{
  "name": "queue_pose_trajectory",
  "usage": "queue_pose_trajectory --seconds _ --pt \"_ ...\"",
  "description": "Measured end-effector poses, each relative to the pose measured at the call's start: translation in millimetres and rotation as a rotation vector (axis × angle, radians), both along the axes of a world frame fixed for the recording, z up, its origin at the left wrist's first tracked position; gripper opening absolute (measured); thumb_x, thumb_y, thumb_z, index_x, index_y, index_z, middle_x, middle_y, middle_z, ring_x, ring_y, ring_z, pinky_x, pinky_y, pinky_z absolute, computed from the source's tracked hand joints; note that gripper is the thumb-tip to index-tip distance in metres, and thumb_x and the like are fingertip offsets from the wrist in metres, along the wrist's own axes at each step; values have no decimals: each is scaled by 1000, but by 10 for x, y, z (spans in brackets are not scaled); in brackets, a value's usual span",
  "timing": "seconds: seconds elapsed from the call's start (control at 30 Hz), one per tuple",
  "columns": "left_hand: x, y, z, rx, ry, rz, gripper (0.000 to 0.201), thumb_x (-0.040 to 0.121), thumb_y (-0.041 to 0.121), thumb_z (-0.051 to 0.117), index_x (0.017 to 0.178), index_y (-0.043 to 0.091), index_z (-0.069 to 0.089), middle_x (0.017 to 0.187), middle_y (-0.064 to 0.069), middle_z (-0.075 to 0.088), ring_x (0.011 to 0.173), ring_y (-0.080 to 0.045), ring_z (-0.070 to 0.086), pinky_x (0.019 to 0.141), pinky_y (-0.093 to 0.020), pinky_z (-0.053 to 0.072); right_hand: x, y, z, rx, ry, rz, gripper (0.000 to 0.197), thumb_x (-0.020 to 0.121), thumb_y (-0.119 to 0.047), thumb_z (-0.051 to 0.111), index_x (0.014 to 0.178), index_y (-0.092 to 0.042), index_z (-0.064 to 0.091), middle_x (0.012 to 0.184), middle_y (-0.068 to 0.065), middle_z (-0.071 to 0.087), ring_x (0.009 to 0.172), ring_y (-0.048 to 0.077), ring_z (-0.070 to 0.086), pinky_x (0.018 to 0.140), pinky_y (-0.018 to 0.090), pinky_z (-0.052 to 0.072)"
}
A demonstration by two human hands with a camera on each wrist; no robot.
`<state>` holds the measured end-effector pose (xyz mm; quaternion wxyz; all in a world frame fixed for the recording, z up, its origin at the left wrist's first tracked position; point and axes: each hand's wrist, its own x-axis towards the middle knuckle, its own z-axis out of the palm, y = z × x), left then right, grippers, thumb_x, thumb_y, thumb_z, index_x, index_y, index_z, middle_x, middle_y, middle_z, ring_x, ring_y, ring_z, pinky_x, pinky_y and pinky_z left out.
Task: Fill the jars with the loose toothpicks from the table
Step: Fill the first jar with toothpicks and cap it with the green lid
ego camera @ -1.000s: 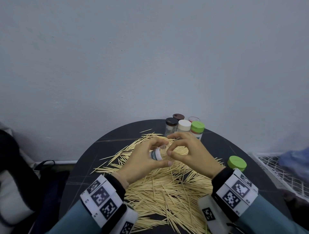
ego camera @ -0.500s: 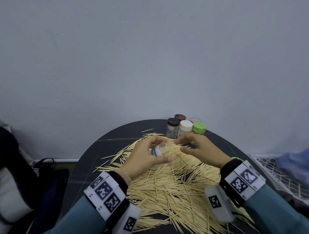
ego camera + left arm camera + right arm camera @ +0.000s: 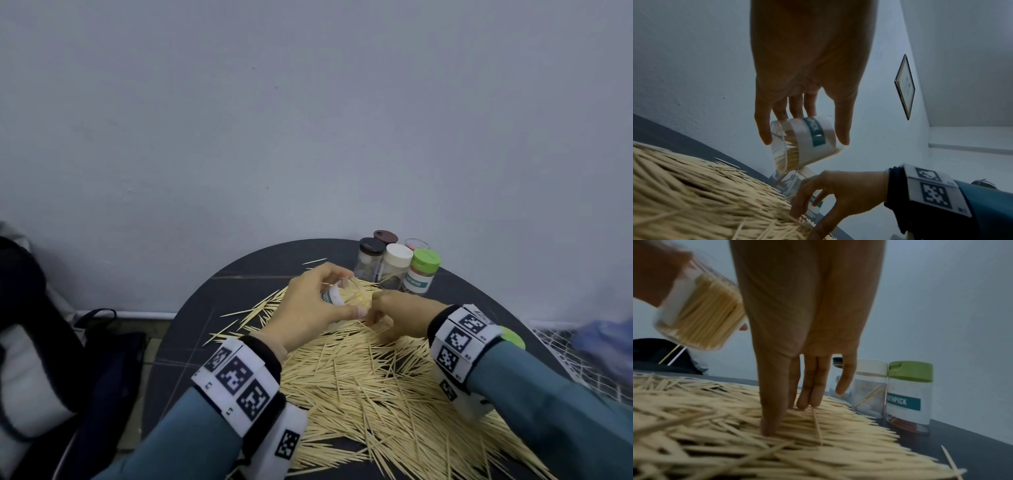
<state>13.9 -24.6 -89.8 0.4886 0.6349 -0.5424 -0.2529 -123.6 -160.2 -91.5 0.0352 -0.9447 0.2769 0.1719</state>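
Nearest you, the loose toothpicks (image 3: 370,377) cover the near and middle worktop (image 3: 191,329) in a thick drift, most lying flat with their long axes fanning from the near edge toward the far edge. A moment ago your right hand (image 3: 399,317) was up at the jar's mouth; now it has dropped to the pile, its grip reaching down with the thumb and first fingertips (image 3: 768,426) pressing into the sticks, closing on a few but not yet lifting any clear that the wrist view shows. That suggests the last pinch went in and you are gathering the next. Just above the pile toward the middle, your left hand (image 3: 308,308) holds the open jar (image 3: 807,144), fingers and thumb curled round its labelled wall. The jar is tipped: its long axis runs slantwise, mouth aimed toward your right hand, and the toothpicks inside lie packed along that axis, so it looks well filled. Beyond, at the far edge, the closed jars (image 3: 397,267) stand upright in a tight cluster, a green-lidded one (image 3: 909,395) nearest your right side. A loose green lid (image 3: 512,337) peeks out behind your right wrist near the right edge.
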Motion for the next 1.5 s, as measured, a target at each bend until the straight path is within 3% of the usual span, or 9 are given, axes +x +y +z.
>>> queue_pose_trajectory --seconds 0.43,0.6,0.83,0.97,1.1,1.17,1.23,1.33,1.5 --pt "18 2 -15 4 26 -10 56 69 28 83 119 23 59 118 9 61 109 -5 54 72 -5 40 59 100 -4 -102 88 133 15 88 -19 60 102 -13 58 95 5 57 83 18 48 79 35 45" --pt "24 7 -15 5 20 -9 55 70 28 82 119 23 58 120 8 60 109 -5 53 69 -5 39 73 135 4 -88 117 122 25 92 -17 54 116 -8 55 113 9 58 103 26 55 87 36 45" --pt "29 5 -16 10 9 -4 52 70 29 82 116 25 59 120 8 60 109 -6 53 73 -7 39 38 169 -51 -81 136 72 38 100 -12 36 137 -3 36 134 14 45 122 28 46 100 34 39" --pt "35 9 -8 9 18 -7 53 69 30 82 116 25 59 120 7 61 111 -6 53 84 -15 41 5 187 -56 -21 111 -63 36 101 -10 30 135 -1 38 136 18 45 123 32 45 102 38 38" --pt "39 4 -7 14 18 -5 55 69 30 83 118 23 59 120 8 60 112 -7 53 83 -14 41 -71 242 41 122 3 -189 44 104 -26 15 135 -4 38 139 12 45 126 26 44 107 37 34" --pt "44 1 -9 10 14 -4 55 69 30 82 118 23 59 119 9 60 110 -5 54 79 -10 40 -89 238 44 205 -73 -215 46 103 -31 13 129 -6 42 133 10 51 119 23 48 106 37 35" --pt "47 9 0 2 1 -1 55 70 30 82 119 23 58 116 12 58 104 -2 53 70 -2 38 -103 220 20 242 -129 -202 28 103 -25 20 111 -5 38 109 6 56 96 18 52 95 34 41" --pt "62 25 22 -37 14 15 52 70 29 82 116 24 59 111 14 57 93 6 50 64 2 39 -150 225 10 291 -255 -198 13 102 -16 26 95 -6 30 82 4 44 74 16 36 75 31 36" --pt "82 27 33 -95 71 69 51 69 31 82 116 26 59 115 12 62 107 -3 56 86 -14 44 -246 231 36 560 -656 -265 17 103 -12 22 90 -9 32 75 3 42 68 15 41 71 32 40"
